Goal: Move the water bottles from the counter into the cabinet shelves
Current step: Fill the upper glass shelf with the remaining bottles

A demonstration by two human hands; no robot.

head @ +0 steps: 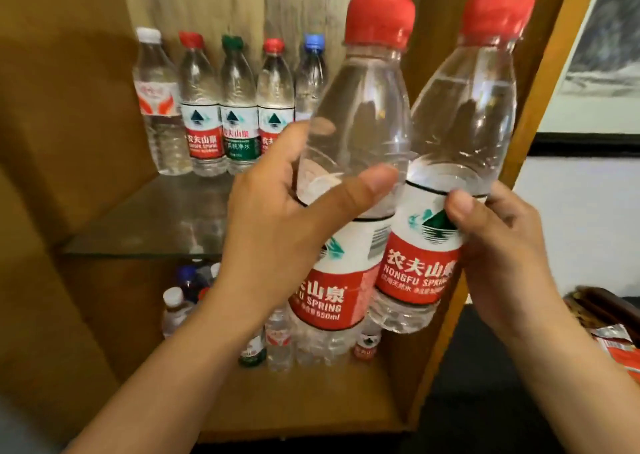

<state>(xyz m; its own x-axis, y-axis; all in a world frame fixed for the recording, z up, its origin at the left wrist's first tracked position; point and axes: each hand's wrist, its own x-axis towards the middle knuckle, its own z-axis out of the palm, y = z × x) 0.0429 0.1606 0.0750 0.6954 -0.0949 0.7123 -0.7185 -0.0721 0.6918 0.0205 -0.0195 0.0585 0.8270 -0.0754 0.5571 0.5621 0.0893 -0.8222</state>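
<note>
Both forearms reach in from the near edge. Left hand [277, 218] has its fingers [360, 193] clamped on one red-capped Nongfu Spring bottle [349, 176]; right hand [502, 245] grips a second [460, 162], held upright before the cabinet, probably for standing it beside the row of bottles [221, 107] far back on the glass shelf [145, 218].

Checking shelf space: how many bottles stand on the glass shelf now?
5, in a back row: white-capped bottle, red-capped bottle, green-capped bottle, second red-capped bottle, blue-capped bottle. The held bottles may hide more on the right.
</note>
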